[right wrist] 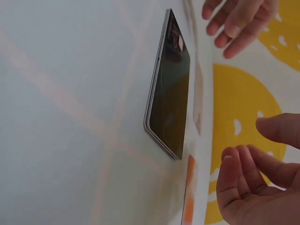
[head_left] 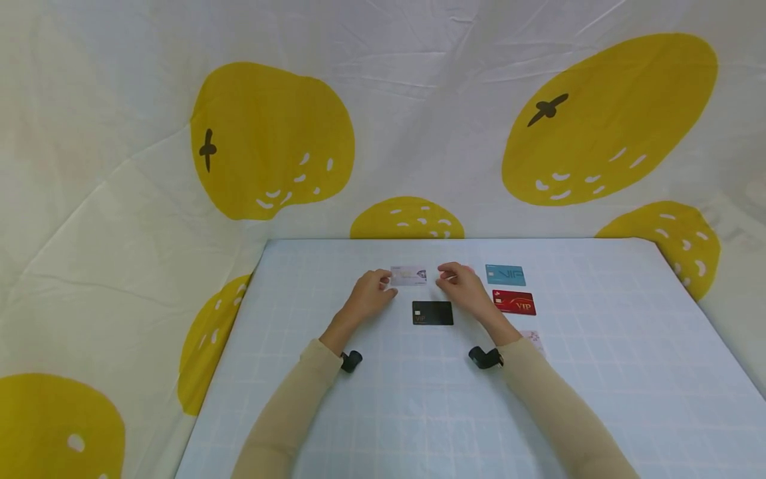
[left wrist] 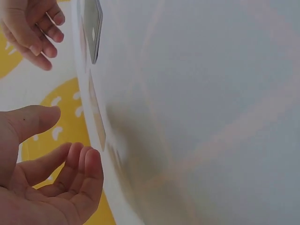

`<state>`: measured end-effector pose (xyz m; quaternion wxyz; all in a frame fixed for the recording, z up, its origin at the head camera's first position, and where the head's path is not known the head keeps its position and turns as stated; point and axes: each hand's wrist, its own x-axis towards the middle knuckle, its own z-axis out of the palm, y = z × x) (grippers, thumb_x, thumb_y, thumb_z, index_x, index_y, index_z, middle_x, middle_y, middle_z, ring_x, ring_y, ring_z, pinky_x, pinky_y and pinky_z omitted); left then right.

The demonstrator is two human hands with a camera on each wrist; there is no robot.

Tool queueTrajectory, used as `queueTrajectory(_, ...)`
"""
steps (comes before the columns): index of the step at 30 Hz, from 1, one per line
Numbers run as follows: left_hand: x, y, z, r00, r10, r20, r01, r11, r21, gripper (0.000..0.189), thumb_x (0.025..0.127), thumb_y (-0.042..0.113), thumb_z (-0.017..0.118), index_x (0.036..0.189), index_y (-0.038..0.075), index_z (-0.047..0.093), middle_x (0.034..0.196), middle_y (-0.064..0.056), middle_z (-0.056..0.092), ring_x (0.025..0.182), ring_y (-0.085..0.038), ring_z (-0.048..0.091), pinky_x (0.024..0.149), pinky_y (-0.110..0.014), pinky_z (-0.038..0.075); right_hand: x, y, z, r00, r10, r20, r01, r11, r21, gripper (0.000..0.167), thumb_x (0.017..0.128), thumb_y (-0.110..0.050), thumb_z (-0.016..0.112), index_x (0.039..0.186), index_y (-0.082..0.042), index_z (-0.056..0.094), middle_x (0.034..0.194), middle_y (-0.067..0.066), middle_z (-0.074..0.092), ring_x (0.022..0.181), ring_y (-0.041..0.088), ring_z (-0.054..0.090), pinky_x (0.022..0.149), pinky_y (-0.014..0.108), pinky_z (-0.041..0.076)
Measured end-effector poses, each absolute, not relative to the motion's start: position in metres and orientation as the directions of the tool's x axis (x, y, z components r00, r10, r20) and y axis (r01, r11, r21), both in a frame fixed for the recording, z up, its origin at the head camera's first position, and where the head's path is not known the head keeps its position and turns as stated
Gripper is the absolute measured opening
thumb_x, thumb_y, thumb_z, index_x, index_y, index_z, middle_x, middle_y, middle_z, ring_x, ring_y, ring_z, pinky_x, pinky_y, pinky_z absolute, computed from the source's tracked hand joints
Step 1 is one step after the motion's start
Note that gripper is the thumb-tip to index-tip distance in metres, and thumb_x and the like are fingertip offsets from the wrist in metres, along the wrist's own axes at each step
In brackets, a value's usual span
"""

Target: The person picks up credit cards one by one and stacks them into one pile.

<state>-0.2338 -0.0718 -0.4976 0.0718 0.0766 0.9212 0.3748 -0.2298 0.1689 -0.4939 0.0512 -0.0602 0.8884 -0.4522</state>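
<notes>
My left hand (head_left: 368, 295) hovers by the left end of a pale card (head_left: 407, 275) with a small dark emblem. In the left wrist view, that hand's fingers (left wrist: 86, 173) are loosely bent, with a gap to the thumb and nothing between them. My right hand (head_left: 467, 289) is over a pinkish card (head_left: 467, 269) that it mostly hides; an orange part of a card (right wrist: 189, 187) shows below it in the right wrist view. Those fingers are loosely bent too and hold nothing. Between and nearer than both hands lies a black VIP card (head_left: 433, 313), slightly thick at its edge.
Right of my right hand lie a teal VIP card (head_left: 505, 275) and a red VIP card (head_left: 514, 302). A pale flowered card (head_left: 532, 339) is partly covered by my right forearm. A light checked cloth (head_left: 413, 412) covers the table, and a lemon-print curtain (head_left: 419, 133) hangs behind.
</notes>
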Motion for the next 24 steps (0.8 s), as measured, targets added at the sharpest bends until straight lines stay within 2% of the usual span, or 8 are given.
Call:
queueTrajectory(11,-0.261,-0.077,-0.509,-0.981,0.192,-0.035,0.117,0.719,0.685,0.040,0.094,0.015,0.068,0.130,0.000,0.061,0.113,-0.012,0.060,0.101,-0.025,0.056,0.090,-0.038,0.049,-0.257,0.156,-0.505,-0.984,-0.179,0.014,-0.113,0.556,-0.824,0.037,0.097,-0.014,0.066,0.130,0.001,0.058,0.113,0.017,0.062,0.106,0.033,0.061,0.091,0.044,0.052)
queueTrajectory(16,-0.270,-0.077,-0.510,-0.970,0.237,-0.044,0.142,0.710,0.690,0.041,0.095,0.017,0.067,0.132,0.002,0.060,0.115,-0.013,0.060,0.103,-0.026,0.055,0.093,-0.040,0.048,-0.267,0.152,-0.511,-0.979,-0.203,-0.011,-0.102,0.539,-0.836,0.040,0.096,-0.012,0.066,0.131,0.004,0.056,0.114,0.019,0.061,0.106,0.035,0.060,0.090,0.045,0.052)
queueTrajectory(24,-0.279,-0.079,-0.514,-0.957,0.278,-0.085,0.150,0.723,0.675,0.044,0.093,0.017,0.069,0.133,0.000,0.059,0.116,-0.015,0.057,0.104,-0.027,0.053,0.093,-0.040,0.046,-0.277,0.150,-0.520,-0.968,-0.233,-0.091,-0.074,0.614,-0.786,0.047,0.096,-0.016,0.067,0.138,0.000,0.051,0.121,0.019,0.059,0.108,0.034,0.055,0.097,0.045,0.049)
